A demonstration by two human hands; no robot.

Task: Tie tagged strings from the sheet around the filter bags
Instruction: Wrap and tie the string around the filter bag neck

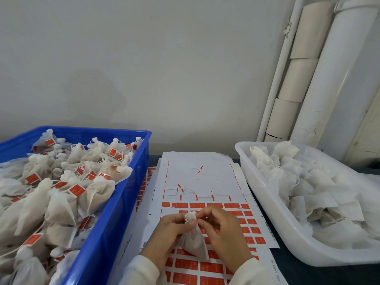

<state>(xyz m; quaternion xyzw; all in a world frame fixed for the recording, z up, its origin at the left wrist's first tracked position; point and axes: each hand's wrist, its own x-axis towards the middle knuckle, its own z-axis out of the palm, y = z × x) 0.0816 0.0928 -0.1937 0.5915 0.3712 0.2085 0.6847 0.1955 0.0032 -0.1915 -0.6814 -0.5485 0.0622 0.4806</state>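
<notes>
A blue crate [115,212] on the left was heaped with tied, tagged bags, so much of the job looked done. A white tub [273,212] on the right held many untied filter bags, so plenty remained. Between them on the counter lay the sheet [205,175], its far rows stripped and near rows full of red tags. Over it, the left hand [166,231] pinched the neck of one filter bag [195,241] while the right hand [224,225] pinched a string [188,216] looped there, the knot apparently unfinished.
</notes>
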